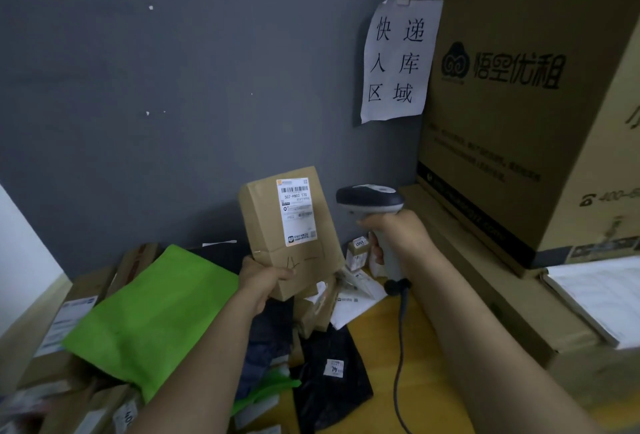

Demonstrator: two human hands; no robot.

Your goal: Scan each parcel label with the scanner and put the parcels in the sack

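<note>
Left hand (pixel 265 279) grips brown parcel (pixel 289 225) upright, white label (pixel 296 211) facing camera; right hand (pixel 398 231) grips scanner (pixel 372 199).

Dim, soft-edged, wide-angle warp

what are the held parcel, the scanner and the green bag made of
Parcel: brown cardboard, matte and creased, with a white paper label. Scanner: moulded plastic, dark top over a pale grey body, slight sheen. Green bag: likely non-woven fabric, matte and limp; could be plastic film.
</note>
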